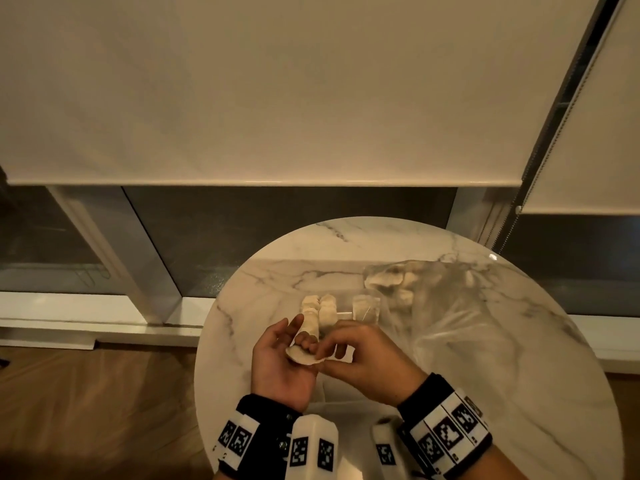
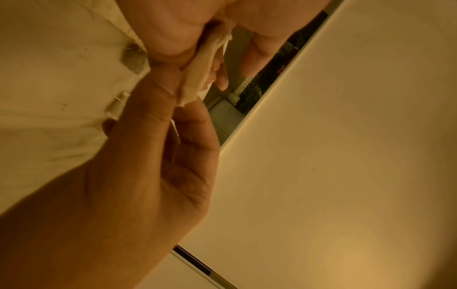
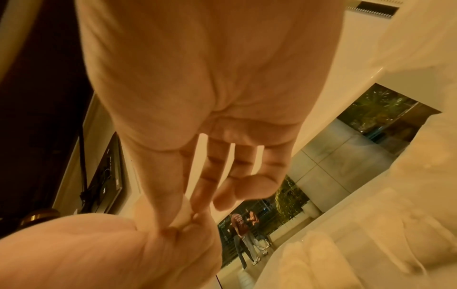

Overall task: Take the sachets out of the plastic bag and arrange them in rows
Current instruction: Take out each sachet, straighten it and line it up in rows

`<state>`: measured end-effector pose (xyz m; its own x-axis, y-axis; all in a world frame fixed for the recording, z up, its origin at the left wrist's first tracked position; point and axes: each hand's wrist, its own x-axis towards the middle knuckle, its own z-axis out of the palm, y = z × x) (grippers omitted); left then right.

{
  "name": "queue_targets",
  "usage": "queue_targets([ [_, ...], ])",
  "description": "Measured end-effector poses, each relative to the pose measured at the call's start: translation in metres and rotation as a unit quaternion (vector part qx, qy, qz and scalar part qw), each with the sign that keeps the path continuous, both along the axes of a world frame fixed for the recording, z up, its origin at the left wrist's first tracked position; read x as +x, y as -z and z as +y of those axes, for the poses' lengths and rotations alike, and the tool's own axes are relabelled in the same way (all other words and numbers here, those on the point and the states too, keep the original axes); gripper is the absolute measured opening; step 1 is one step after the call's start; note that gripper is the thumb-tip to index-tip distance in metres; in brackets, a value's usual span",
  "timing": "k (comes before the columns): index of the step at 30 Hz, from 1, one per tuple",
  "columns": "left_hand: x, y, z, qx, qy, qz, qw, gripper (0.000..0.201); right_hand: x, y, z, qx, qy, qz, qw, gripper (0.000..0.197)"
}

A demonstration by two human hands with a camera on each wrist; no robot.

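Over the near part of the round marble table (image 1: 485, 393), my left hand (image 1: 300, 336) lies palm up and holds a pale cloth sachet (image 1: 302, 357). My right hand (image 1: 323, 357) pinches the same sachet's right edge. In the left wrist view, my left hand's (image 2: 178, 93) thumb presses the sachet (image 2: 197, 74) against its fingers while my right hand (image 2: 173, 29) grips its far end. Three sachets (image 1: 327, 310) lie side by side on the table just beyond my hands. The clear plastic bag (image 1: 443, 317) lies crumpled at the right, with more sachets (image 1: 384, 280) inside.
The table's left edge (image 1: 204, 341) drops to a wooden floor (image 1: 104, 410). Behind the table are a window frame and lowered roller blinds (image 1: 277, 98). In the right wrist view, my right hand (image 3: 197, 207) meets my left hand (image 3: 86, 254), with the blurred bag (image 3: 371, 224) beside them.
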<state>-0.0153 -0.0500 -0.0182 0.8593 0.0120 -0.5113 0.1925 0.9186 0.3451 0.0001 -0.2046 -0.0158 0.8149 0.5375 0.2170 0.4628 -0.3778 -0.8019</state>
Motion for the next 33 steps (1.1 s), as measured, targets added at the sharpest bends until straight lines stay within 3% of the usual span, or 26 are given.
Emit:
queue_targets([
  [8, 0.002, 0.012, 0.000, 0.055, 0.022, -0.034, 0.998, 0.022, 0.003, -0.012, 0.002, 0.082, 0.024, 0.055, 0.995, 0.011],
  [10, 0.002, 0.018, 0.003, 0.112, 0.027, -0.021, 0.993, 0.024, 0.011, -0.013, 0.003, 0.098, 0.032, 0.070, 0.992, 0.006],
  [12, 0.003, 0.025, 0.007, 0.200, -0.008, -0.003, 0.980, 0.014, 0.023, -0.009, 0.001, 0.112, 0.055, 0.111, 0.986, 0.006],
  [15, 0.002, 0.041, 0.019, 0.390, -0.023, 0.015, 0.920, 0.008, 0.050, 0.002, 0.000, 0.037, 0.116, 0.125, 0.985, 0.007],
  [18, -0.002, 0.055, 0.033, 0.597, 0.016, 0.040, 0.801, 0.010, 0.077, 0.011, 0.004, -0.082, 0.150, 0.114, 0.979, 0.007],
  [19, -0.003, 0.057, 0.035, 0.633, 0.028, 0.044, 0.772, 0.010, 0.086, 0.014, 0.008, -0.119, 0.155, 0.121, 0.973, 0.007],
  [21, -0.004, 0.060, 0.037, 0.664, 0.051, 0.036, 0.745, 0.010, 0.100, 0.020, 0.014, -0.172, 0.159, 0.162, 0.959, 0.006],
  [25, -0.004, 0.066, 0.038, 0.677, 0.096, 0.022, 0.729, 0.016, 0.118, 0.030, 0.030, -0.230, 0.140, 0.235, 0.934, 0.009],
  [33, -0.004, 0.063, 0.037, 0.677, 0.095, 0.016, 0.730, 0.014, 0.133, 0.042, 0.039, -0.280, 0.180, 0.213, 0.919, 0.012],
])
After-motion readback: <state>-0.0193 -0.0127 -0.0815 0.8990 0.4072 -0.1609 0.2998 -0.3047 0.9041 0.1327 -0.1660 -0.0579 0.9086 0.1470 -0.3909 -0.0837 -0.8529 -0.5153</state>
